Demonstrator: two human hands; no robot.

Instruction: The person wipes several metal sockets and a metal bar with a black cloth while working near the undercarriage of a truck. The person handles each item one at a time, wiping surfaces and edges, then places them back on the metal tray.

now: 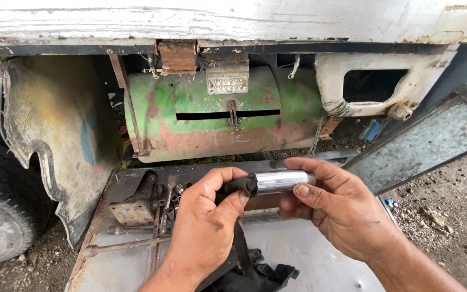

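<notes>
Two hands work on one part here: our right hand (336, 208) holds a shiny metal cylinder (282, 181) level by its far end, thumb on top and fingers closed underneath, while our left hand (204, 227) pinches a black rag (241, 186) around the near end. The rest of the rag hangs down between our wrists and bunches below them. We judge this to be wiping, and to do it well we should keep the right-hand grip firm but out at the tip, so the rag can run most of the bare length. We should wrap the cloth fully round, twist the cylinder against it, and check for grime at the ends. Past our left hand lies an open tray (104, 216) of rusty tools (136, 208); beyond both hands sits a green tank (217, 116) under the truck body. We should hold the cylinder over the tray, lest it slip into the gravel (449, 211) off to our right.
</notes>
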